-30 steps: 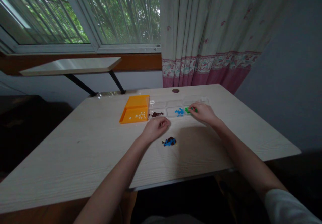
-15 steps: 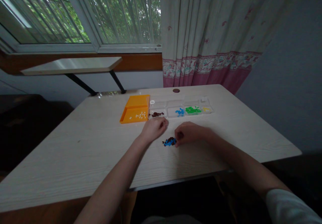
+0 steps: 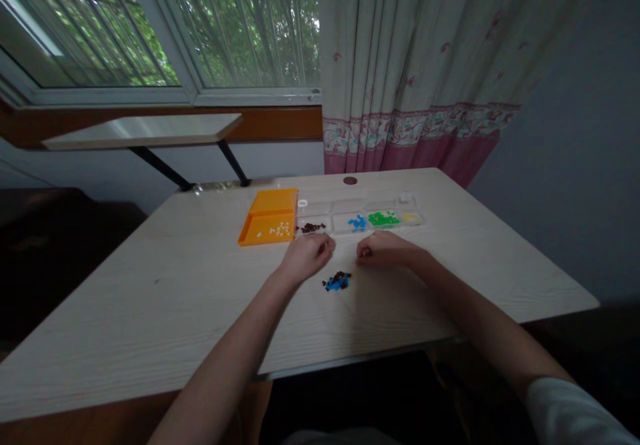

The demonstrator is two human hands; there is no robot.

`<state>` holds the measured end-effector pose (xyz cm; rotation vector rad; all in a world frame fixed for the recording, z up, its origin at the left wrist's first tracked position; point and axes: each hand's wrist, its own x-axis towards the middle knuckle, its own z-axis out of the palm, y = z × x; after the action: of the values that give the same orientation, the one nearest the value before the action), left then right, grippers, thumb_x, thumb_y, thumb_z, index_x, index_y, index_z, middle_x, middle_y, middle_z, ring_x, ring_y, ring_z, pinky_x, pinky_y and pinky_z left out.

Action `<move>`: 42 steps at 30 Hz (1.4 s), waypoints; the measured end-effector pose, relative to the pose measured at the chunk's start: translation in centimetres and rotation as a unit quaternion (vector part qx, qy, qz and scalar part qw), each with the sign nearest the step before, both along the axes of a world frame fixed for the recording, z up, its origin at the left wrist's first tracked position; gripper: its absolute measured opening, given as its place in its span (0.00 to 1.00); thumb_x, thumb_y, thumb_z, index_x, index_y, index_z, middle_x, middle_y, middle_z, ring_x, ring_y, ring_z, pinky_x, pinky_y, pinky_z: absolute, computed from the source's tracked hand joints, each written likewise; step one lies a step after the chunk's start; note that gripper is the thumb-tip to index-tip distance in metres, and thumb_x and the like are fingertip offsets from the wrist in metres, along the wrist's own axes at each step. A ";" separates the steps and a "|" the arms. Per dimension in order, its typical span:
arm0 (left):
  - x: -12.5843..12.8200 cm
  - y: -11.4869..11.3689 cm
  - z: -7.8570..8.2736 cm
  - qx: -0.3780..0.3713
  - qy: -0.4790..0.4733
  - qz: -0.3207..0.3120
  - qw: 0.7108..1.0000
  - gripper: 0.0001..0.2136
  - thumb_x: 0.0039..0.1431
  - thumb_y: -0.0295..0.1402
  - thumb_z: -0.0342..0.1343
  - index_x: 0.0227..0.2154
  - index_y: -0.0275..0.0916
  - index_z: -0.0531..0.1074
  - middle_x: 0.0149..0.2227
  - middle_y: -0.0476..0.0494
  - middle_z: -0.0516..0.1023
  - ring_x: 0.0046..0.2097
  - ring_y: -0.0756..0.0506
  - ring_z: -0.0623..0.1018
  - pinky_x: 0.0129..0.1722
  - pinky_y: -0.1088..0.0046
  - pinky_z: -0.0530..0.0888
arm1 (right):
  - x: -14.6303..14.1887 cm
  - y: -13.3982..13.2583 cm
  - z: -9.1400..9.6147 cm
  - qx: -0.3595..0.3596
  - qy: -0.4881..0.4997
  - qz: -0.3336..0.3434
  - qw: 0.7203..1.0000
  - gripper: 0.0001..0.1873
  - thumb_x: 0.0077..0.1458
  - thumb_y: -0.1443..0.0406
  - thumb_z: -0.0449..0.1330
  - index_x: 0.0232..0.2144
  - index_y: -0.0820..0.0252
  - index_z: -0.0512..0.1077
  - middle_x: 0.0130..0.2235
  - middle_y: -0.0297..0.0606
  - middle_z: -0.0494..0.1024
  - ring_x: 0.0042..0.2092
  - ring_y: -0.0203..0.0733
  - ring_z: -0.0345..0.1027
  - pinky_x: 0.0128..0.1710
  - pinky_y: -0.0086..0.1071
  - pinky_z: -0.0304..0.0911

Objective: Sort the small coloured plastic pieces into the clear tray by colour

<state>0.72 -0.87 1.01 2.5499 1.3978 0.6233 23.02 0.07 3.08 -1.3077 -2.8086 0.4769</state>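
A small pile of blue and dark brown pieces (image 3: 337, 281) lies on the table in front of me. My left hand (image 3: 309, 256) rests curled on the tabletop, up and left of the pile, its fingers closed; whatever is in them is hidden. Just above and right of the pile is my right hand (image 3: 384, 250), fingers drawn together, apart from the pieces. Anything pinched there is too small to name. Beyond both hands sits a clear divided tray (image 3: 340, 206), with brown pieces (image 3: 313, 228), blue pieces (image 3: 357, 223), green pieces (image 3: 384, 219) and yellow pieces (image 3: 410, 217) in separate compartments.
An open orange case (image 3: 273, 202) holding small white pieces (image 3: 281, 229) stands left of the clear tray. The pale wooden table (image 3: 175, 298) has a round hole (image 3: 351, 180) near its back edge. A raised shelf (image 3: 150, 128) stands at the back left, below the window.
My right hand has moved away from the pile, up and slightly right towards the tray. My left hand stays where it was, and the pile looks much the same.
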 end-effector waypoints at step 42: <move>1.4 -0.6 -0.2 0.005 -0.255 -0.017 0.967 0.08 0.53 0.36 0.55 0.30 0.36 0.75 0.25 0.47 0.73 0.25 0.53 0.67 0.26 0.79 0.64 | -2.6 0.4 -3.2 0.026 0.434 -0.105 0.895 0.18 0.48 0.52 0.57 0.30 0.62 0.74 0.26 0.34 0.68 0.20 0.27 0.48 0.18 0.24 0.46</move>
<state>2.09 -1.42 0.83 2.1831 1.1635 1.1773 20.46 0.52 -0.10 -1.0052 -1.9072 0.7351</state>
